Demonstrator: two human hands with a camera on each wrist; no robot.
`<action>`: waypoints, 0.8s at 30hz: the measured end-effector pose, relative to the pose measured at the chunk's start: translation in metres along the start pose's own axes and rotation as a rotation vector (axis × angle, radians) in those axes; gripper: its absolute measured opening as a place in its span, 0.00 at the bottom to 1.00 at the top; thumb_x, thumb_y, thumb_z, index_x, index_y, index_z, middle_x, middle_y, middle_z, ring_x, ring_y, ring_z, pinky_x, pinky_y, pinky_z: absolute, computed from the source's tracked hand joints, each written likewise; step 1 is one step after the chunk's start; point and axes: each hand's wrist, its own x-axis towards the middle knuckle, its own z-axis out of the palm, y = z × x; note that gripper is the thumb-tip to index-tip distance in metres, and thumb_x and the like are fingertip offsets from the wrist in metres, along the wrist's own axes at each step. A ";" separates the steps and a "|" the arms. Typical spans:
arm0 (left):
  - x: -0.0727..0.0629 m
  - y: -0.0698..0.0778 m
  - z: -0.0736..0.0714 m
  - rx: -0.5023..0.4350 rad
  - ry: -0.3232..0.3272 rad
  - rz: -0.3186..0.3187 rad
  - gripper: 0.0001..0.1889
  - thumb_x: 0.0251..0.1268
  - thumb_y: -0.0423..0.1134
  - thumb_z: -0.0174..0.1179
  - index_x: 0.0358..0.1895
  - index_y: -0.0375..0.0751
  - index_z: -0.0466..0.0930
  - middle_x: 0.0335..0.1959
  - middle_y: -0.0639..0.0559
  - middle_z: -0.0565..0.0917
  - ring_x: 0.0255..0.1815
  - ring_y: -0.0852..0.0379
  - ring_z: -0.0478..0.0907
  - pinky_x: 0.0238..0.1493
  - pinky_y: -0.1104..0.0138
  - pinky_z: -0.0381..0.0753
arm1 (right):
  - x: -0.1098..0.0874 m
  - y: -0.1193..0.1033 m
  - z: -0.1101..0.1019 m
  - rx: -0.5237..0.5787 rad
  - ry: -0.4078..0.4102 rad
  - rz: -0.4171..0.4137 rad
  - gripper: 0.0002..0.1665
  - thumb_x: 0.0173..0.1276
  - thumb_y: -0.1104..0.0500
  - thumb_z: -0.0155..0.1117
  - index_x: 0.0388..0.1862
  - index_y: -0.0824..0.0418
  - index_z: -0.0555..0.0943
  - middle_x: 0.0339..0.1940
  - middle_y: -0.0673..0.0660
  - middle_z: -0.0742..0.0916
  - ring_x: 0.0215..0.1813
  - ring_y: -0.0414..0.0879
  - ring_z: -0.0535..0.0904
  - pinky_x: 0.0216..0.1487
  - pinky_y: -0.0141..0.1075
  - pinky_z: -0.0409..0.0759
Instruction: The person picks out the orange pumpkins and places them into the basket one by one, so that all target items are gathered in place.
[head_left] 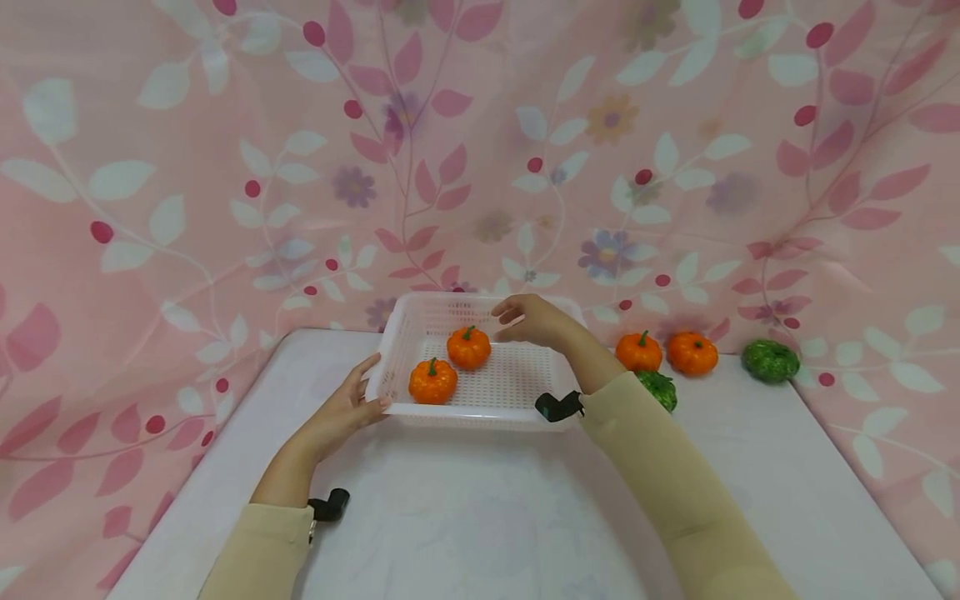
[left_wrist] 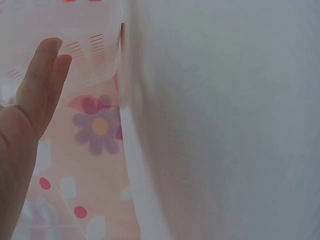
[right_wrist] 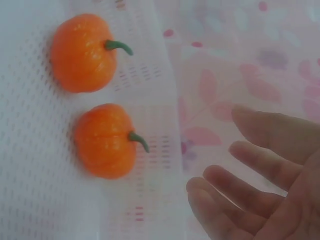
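A white plastic basket (head_left: 472, 412) with slotted walls stands at the back of the table. Inside it, toward the left, sit two small orange pumpkins with green stems, a front one (head_left: 432, 383) and a back one (head_left: 469, 348). My left hand (head_left: 347, 412) rests at the basket's left side, thumb by the front corner; the left wrist view shows straight fingers (left_wrist: 45, 75) along the outer wall. My right hand (head_left: 536, 323) hovers over the basket's back right part, fingers spread and loosely bent. Nothing is between those fingers in the right wrist view.
Right of the basket are two more orange pumpkins, one (head_left: 639, 352) beside another (head_left: 693, 354). A green pumpkin-shaped piece (head_left: 658, 390) is partly behind the right sleeve; another green one (head_left: 771, 361) lies near the table's back right corner. A floral cloth (head_left: 450, 167) hangs behind.
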 end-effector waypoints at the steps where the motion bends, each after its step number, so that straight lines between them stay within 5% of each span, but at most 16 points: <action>1: 0.000 0.000 0.000 0.003 0.000 0.002 0.47 0.72 0.34 0.61 0.82 0.54 0.37 0.73 0.31 0.59 0.59 0.50 0.74 0.65 0.54 0.74 | -0.003 0.000 -0.001 0.006 0.001 -0.007 0.29 0.66 0.58 0.71 0.65 0.59 0.76 0.64 0.63 0.80 0.64 0.58 0.75 0.64 0.50 0.77; 24: 0.001 -0.003 -0.002 -0.002 -0.003 0.012 0.46 0.72 0.34 0.60 0.82 0.54 0.37 0.74 0.31 0.60 0.60 0.49 0.74 0.62 0.60 0.78 | -0.051 0.015 -0.002 0.078 0.101 -0.101 0.27 0.68 0.56 0.71 0.65 0.59 0.77 0.64 0.62 0.79 0.62 0.57 0.78 0.62 0.52 0.78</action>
